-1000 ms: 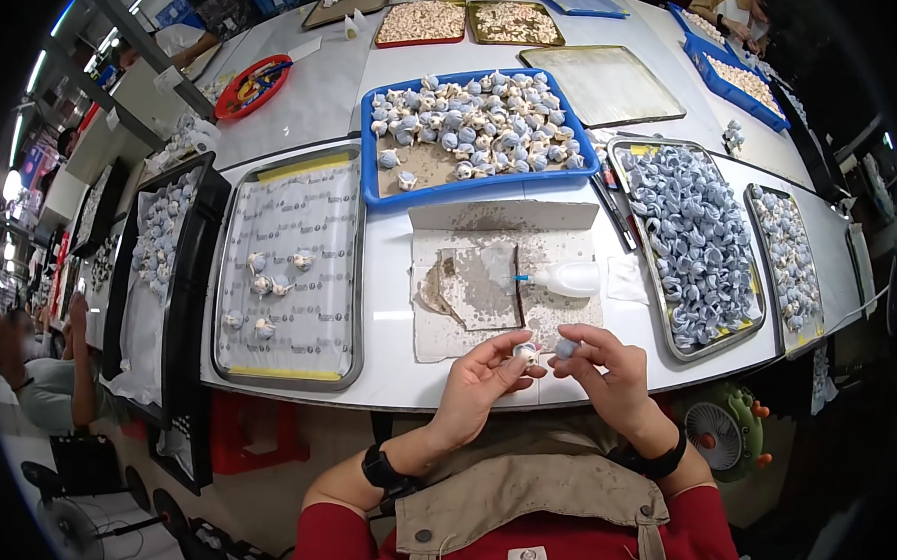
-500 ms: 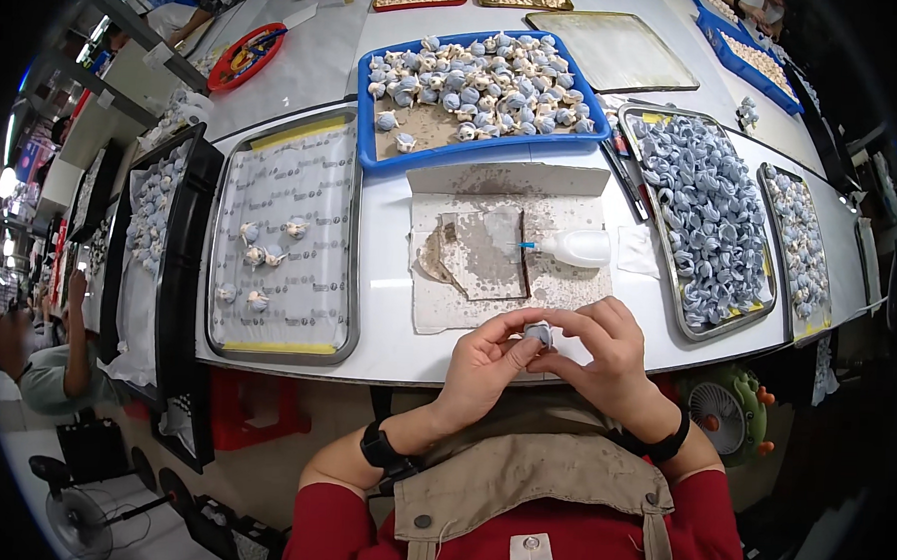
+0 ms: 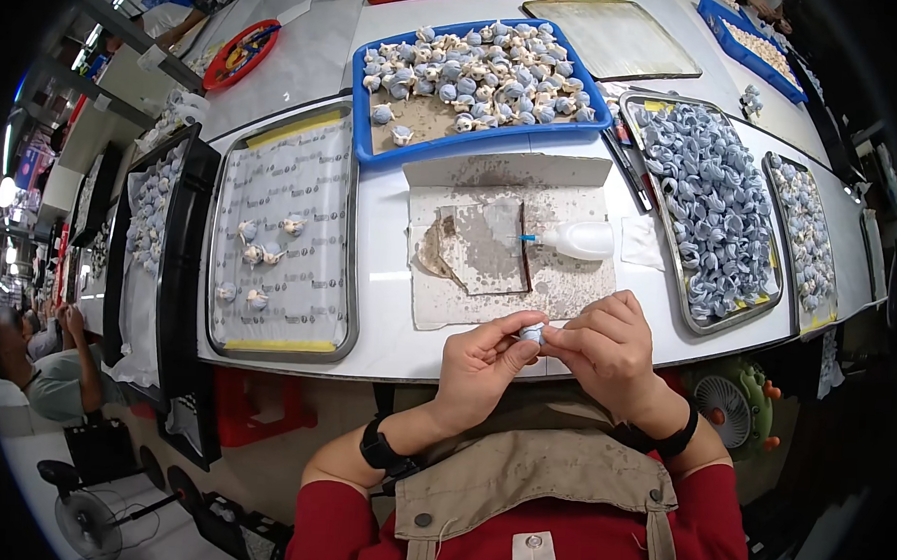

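Just over the table's front edge, my left hand pinches a small blue-grey figurine piece between thumb and fingertips. My right hand presses its thumb and forefinger against the piece's right side. Much of the piece is covered by my fingers. Beyond my hands, a stained cardboard sheet lies on the white table, its far edge folded up. On it rests a white squeeze bottle on its side, its thin blue tip pointing left.
A blue tray of blue-and-cream figurines stands beyond the cardboard. Left is a paper-lined metal tray with several figurines. At right, a metal tray holds heaped blue-grey pieces, beside dark pen-like tools. Another person is at far left.
My right fingers have closed in on the piece, from a looser, arched hold to a tight pinch at its side. My left hand keeps its hold. The view has shifted slightly.
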Demonstrator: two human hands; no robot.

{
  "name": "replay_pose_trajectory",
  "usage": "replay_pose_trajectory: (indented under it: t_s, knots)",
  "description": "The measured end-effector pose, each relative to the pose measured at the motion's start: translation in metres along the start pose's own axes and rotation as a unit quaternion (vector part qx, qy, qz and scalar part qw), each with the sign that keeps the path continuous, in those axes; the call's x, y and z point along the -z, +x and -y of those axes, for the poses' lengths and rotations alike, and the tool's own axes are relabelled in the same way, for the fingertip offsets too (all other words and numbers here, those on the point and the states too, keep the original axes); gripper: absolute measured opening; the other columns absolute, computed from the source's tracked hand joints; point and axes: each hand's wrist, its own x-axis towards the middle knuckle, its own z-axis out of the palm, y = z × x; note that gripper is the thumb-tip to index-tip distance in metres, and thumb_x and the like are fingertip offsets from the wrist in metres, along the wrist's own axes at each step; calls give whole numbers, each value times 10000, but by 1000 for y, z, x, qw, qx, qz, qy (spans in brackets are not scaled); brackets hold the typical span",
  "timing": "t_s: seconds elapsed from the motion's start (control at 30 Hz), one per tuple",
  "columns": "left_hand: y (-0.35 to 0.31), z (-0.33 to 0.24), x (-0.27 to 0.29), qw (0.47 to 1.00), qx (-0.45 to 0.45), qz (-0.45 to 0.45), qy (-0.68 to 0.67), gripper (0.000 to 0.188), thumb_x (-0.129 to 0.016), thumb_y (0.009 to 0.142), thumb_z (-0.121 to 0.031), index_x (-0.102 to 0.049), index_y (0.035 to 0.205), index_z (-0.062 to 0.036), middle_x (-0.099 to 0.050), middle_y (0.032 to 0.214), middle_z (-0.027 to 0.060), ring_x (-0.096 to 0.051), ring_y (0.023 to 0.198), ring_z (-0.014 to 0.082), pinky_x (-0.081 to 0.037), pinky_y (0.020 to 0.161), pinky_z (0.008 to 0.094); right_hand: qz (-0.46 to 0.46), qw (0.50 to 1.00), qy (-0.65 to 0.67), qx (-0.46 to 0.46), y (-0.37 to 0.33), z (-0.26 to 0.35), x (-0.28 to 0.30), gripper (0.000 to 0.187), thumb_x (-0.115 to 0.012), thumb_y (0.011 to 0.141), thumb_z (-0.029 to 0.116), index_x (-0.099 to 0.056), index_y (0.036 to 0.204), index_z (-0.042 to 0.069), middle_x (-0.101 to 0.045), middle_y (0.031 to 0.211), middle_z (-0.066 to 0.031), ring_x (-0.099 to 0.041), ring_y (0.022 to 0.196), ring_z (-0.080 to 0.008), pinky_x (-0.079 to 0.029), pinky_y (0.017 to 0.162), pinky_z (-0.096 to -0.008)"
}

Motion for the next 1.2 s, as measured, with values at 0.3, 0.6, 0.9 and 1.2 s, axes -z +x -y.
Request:
replay_pose_trajectory:
  t_s: [0.3, 0.6, 0.9, 1.2]
  knots:
    - [0, -15, -3, 992, -107, 57, 38, 332, -594, 898, -54, -556, 1223, 2, -584, 1210, 136, -555, 1108, 167, -461, 913, 263, 96, 849, 461, -239, -5, -1, 1, 483, -694, 810, 110, -520, 1255, 39, -578, 1191, -105, -568, 1054, -195, -455, 906, -331]
    - [-2, -21, -5, 972, -175, 18, 155, 278, -650, 866, -82, -619, 1129, 3, -673, 1013, 125, -645, 900, 151, -510, 777, 246, 94, 862, 452, -211, -11, 4, -3, 377, -631, 871, 111, -545, 1224, 8, -623, 1151, -120, -607, 1036, -200, -476, 891, -298]
    - [0, -17, 1, 963, -220, 32, 152, 287, -682, 836, -88, -636, 1107, -8, -672, 1025, 137, -650, 916, 169, -521, 751, 256, 84, 861, 470, -176, -5, 2, -4, 415, -663, 843, 121, -544, 1223, 6, -620, 1164, -128, -601, 1067, -209, -471, 909, -309]
    - [-1, -21, 3, 955, -212, 50, 203, 385, -695, 820, -192, -616, 1153, -16, -663, 1065, 137, -657, 922, 192, -525, 766, 272, 113, 876, 449, -135, 1, -2, -1, 499, -706, 797, 131, -532, 1247, 7, -602, 1203, -129, -583, 1098, -210, -460, 934, -314]
